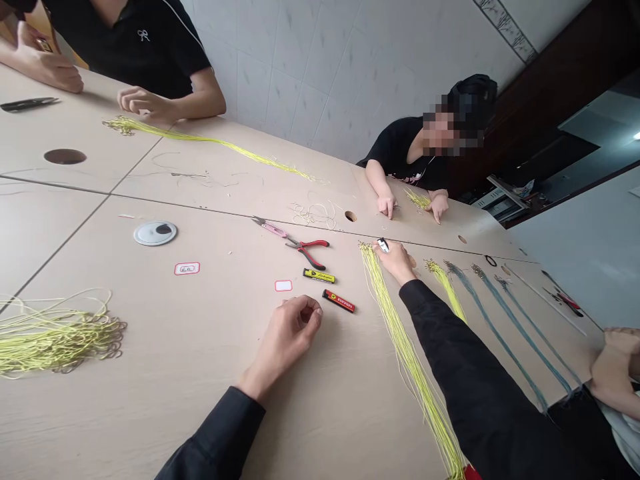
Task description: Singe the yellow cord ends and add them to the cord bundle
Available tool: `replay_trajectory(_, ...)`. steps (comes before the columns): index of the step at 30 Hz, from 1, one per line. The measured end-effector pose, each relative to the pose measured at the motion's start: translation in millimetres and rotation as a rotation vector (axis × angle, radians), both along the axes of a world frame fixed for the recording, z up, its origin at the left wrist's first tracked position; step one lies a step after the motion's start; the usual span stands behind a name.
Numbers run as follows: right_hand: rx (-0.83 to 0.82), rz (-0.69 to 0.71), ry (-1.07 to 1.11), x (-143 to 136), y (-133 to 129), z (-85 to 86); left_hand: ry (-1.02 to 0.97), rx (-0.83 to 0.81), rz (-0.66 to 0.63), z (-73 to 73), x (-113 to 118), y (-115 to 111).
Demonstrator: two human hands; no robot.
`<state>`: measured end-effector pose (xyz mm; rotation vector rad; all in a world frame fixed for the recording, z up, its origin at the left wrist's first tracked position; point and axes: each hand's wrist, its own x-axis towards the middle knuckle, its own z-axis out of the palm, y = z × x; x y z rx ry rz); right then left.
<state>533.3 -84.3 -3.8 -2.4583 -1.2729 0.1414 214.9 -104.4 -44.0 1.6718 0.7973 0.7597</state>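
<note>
My right hand (399, 261) is wrapped round a small white-and-black lighter (383, 245). It rests at the clasp ends of a long bundle of yellow cords (395, 327), which runs down the table beside my right sleeve. My left hand (290, 328) lies lower on the table with curled fingers, thumb and forefinger close together; anything between them is too small to make out. Just beyond it are a red lighter (339, 301), a yellow lighter (319, 276) and a blank red-edged label (283, 286). Red-handled pliers (306, 250) and pink-handled snips (271, 227) lie farther off.
A loose heap of yellow cords (60, 340) lies at left, with a white round lid (155, 233) beyond. Blue cord bundles (520, 333) and a shorter yellow bundle (447, 287) lie at right. Two people sit across the table; another person's arm (617, 373) shows at right.
</note>
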Motion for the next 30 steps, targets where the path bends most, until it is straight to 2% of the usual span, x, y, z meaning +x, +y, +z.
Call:
replay_trajectory(5,-0.036,0.002,-0.02,-11.4,-3.9,-4.5,0.002,-0.011,-0.009,0.4,-0.4,-1.8)
replay_trajectory(9,-0.01,0.012,-0.011,-37.7,-8.8,-2.8,-0.006,-0.018,0.005,1.2,-0.2,-2.9)
replay_trajectory(13,0.006,0.124,0.049,-75.6,-23.0,-5.6,-0.023,-0.02,-0.001,2.3,-0.4,-2.7)
replay_trajectory(17,0.116,0.22,0.086,-103.3,-45.7,-16.4,-0.029,-0.012,-0.005,6.2,-2.0,-4.4)
replay_trajectory(19,0.143,0.214,0.059,-108.5,-55.3,-26.0,-0.013,-0.017,0.003,8.0,-2.8,-5.8)
replay_trajectory(23,0.187,0.164,-0.015,-117.2,-66.7,-46.2,-0.047,-0.048,0.111,10.4,-5.2,-10.0)
replay_trajectory(26,0.256,0.144,-0.016,-129.2,-71.9,-50.7,-0.061,-0.034,0.119,10.5,-6.6,-13.5)
replay_trajectory(30,0.326,0.079,0.008,-138.5,-74.3,-51.5,-0.109,-0.068,0.128,3.1,-2.7,-13.4)
